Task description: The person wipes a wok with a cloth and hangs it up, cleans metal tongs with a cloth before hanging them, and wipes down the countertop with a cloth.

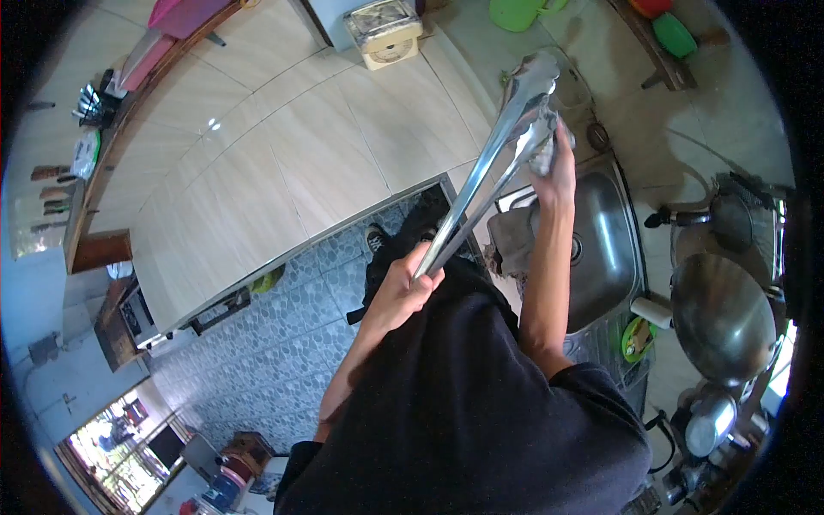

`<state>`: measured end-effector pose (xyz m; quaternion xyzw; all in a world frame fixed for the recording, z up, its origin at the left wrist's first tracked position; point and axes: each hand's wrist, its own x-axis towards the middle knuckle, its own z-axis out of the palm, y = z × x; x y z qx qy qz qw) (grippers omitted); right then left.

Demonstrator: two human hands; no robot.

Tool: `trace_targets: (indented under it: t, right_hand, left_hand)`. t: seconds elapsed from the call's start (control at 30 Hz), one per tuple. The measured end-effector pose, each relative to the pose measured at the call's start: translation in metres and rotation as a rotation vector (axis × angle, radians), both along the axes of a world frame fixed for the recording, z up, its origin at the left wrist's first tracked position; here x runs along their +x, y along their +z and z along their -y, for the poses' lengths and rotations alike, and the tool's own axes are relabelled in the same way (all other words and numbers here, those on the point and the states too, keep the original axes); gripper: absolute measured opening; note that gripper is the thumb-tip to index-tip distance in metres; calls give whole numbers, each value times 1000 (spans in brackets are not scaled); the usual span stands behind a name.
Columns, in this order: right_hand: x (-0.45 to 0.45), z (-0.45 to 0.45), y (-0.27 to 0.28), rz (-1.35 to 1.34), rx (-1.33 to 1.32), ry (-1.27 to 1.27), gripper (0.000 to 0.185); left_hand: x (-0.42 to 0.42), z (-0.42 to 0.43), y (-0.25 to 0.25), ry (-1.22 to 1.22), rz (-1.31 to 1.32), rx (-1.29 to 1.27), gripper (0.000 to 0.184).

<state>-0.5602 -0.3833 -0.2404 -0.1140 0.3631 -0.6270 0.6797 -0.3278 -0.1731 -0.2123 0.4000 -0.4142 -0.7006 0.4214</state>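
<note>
Long metal tongs [485, 167] slant across the view, their scalloped heads pointing up and away. My left hand [405, 290] is closed around the joined end, and the two arms stand slightly apart. Near the lower head, my right hand [558, 176] holds a crumpled whitish piece [543, 158], perhaps a cloth, against the metal; the fingers partly hide it. Below the right hand lies a metal sink [601, 249], and a grey cloth [513, 240] hangs at its left edge.
A tiled counter [300, 163] stretches to the left. At its back stands a yellowish kitchen scale [384, 34]. A large metal wok [723, 318] is at the right among other pans. A green dish [638, 339] sits beside the sink. A wooden shelf [146, 94] runs along the left.
</note>
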Motion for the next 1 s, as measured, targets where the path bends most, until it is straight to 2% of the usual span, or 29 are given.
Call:
trace_targets:
  t: [0.03,0.07,0.1,0.17,0.23,0.27,0.3,0.33,0.37,0.4,0.43,0.47,0.53,0.6,0.7,0.77,0.93,1.0]
  right_hand:
    - [-56,10,-80,492,-283,377,35]
    - [-41,-16,-57,86,-86,30,37]
    - [-38,-33,-48,-63,-31,-99,38]
    - [-28,-57,-26,-148,-6,-167,39]
    - [-5,-83,15,-244,-33,-95,41]
    - [13,-98,42,-363,-80,-27,44]
    - [23,-110,49,-455,-127,79,42]
    - [33,-123,48,-608,-128,155,38]
    - [55,-130,72,-720,-253,203,35]
    - [64,-137,65,-727,-325,311,31]
    - [74,-144,63,-617,-294,419,24]
    - [86,-149,62,-534,-271,416,19]
    - [97,-143,71,-411,-254,397,20]
    - [97,-135,72,-163,-182,412,25]
    - [89,-114,59,-174,-254,288,28]
    - [81,-99,82,-87,-292,156,27]
    - [73,-92,79,-23,-371,172,26]
    - [82,-109,62,-164,-337,261,29]
  left_hand:
    - [-1,1,-1,58,1,17,88]
    - [-2,3,-1,114,3,35,85]
    - [-3,6,6,153,94,-5,77]
    - [-3,9,9,217,187,17,72]
    - [-3,12,3,211,245,24,68]
    - [-5,14,-1,254,321,-3,57]
    - [-7,16,-2,292,394,-35,47]
    - [-9,19,1,280,446,-33,45]
    - [-14,24,2,322,489,-184,45]
    - [-20,28,4,366,527,-337,45]
    - [-19,30,10,315,614,-364,47]
    - [-17,29,10,292,690,-356,49]
    - [-18,27,14,327,809,-403,52]
    - [-13,21,13,298,799,-351,52]
    - [-11,20,16,222,740,-325,57]
    - [-11,15,16,170,713,-289,55]
    - [-12,14,18,159,676,-232,55]
    - [-12,14,8,223,670,-290,57]
